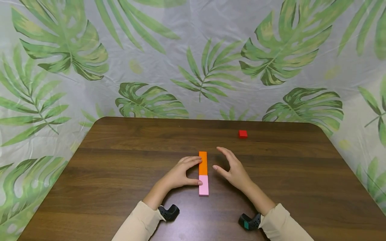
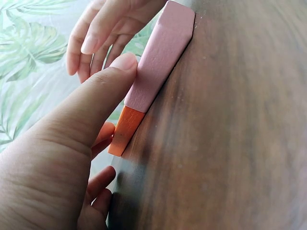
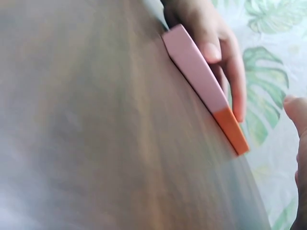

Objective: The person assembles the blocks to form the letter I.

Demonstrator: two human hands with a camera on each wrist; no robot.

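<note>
Orange block (image 1: 203, 168) aligned at 12 o'clock of pink block (image 1: 203, 189); both touched by left hand (image 1: 178, 174), thumb and fingers spread. Right hand (image 1: 237, 172) spread at 3 o'clock, apart. Presumably light, stiff; long sides best pinched.

Soft, even light, pale glare on the surface (image 1: 205, 219) near the wearer, clear head view, surface blurred in both wrist views.
</note>
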